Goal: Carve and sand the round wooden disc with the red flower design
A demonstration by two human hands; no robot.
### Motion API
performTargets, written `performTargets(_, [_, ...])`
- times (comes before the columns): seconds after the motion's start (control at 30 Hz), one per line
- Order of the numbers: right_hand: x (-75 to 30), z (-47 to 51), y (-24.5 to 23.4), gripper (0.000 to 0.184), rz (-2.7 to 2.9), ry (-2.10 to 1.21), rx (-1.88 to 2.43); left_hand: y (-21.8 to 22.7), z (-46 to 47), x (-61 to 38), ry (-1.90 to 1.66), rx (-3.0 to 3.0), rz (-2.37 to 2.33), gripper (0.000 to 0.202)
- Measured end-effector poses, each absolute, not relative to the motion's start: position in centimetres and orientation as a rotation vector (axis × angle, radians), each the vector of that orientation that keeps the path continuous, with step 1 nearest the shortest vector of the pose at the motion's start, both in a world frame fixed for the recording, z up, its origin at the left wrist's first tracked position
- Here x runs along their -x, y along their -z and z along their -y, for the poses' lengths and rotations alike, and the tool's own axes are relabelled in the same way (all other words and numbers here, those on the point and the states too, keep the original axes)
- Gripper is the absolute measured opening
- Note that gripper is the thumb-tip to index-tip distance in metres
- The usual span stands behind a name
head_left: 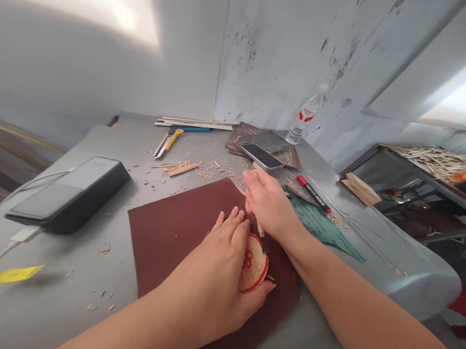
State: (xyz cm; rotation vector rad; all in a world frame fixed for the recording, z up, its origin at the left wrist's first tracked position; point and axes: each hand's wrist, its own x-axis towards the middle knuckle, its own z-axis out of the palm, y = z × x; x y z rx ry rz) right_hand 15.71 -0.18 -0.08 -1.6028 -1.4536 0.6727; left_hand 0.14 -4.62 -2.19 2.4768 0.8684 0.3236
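My left hand [221, 266] lies over a small round wooden piece [253, 268] with red markings and a red rim, pressing it flat onto a dark red sheet [170, 232]. Its fingers are stretched over the piece and the thumb wraps its lower edge. My right hand [270, 203] is closed in a fist round a thin wooden-handled tool [261, 229] whose tip meets the upper right edge of the round piece.
A grey table [69, 302] holds wood shavings [183, 168], a yellow utility knife [170, 141], wooden strips [196, 124], a phone [262, 156] on dark sheets, a red-capped marker [313, 193], a green paper [326, 230], a water bottle [305, 116], and a power bank with phone [65, 195].
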Motion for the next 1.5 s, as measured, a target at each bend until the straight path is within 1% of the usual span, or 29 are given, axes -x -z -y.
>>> performTargets(0.1, [-15.7, -0.1, -0.3, 0.039, 1.433, -0.613, 1.562, 2.3, 4.7, -0.1, -0.301, -2.49, -0.875, 0.093])
performTargets(0.17, [-15.4, -0.1, -0.4, 0.038, 1.443, -0.577, 1.545, 2.3, 4.7, -0.1, -0.319, -2.492, -0.87, 0.092])
performTargets(0.27, [-14.9, 0.1, -0.5, 0.036, 1.478, -0.529, 1.553, 2.2, 4.7, -0.2, -0.388, -2.473, -0.844, 0.086])
performTargets(0.37, [-14.5, 0.3, -0.3, 0.037, 1.545, -0.521, 1.607, 2.0, 4.8, -0.2, -0.473, -2.44, -0.809, 0.075])
performTargets(0.47, [-14.4, 0.5, 0.1, 0.038, 1.603, -0.537, 1.677, 2.0, 4.8, -0.2, -0.482, -2.434, -0.799, 0.067])
performTargets(0.63, [-14.4, 0.7, 0.2, 0.036, 1.665, -0.57, 1.757, 2.6, 4.9, -0.2, -0.468, -2.475, -0.799, 0.077])
performTargets(0.83, [-14.4, 1.0, 0.2, 0.035, 1.675, -0.582, 1.808, 2.5, 5.0, -0.3, -0.501, -2.466, -0.773, 0.072])
performTargets(1.0, [-14.5, 1.0, 0.0, 0.037, 1.7, -0.599, 1.802, 2.6, 5.0, -0.3, -0.512, -2.476, -0.793, 0.074])
performTargets(1.13, [-14.9, 1.1, -0.5, 0.036, 1.745, -0.556, 1.827, 2.4, 5.1, -0.2, -0.496, -2.45, -0.815, 0.07])
performTargets(1.33, [-15.7, 1.3, -0.4, 0.036, 1.774, -0.518, 1.865, 2.4, 5.3, -0.4, -0.462, -2.463, -0.811, 0.078])
performTargets(1.5, [-14.9, 1.4, -0.5, 0.037, 1.839, -0.519, 1.838, 3.0, 5.4, -0.4, -0.483, -2.476, -0.8, 0.081])
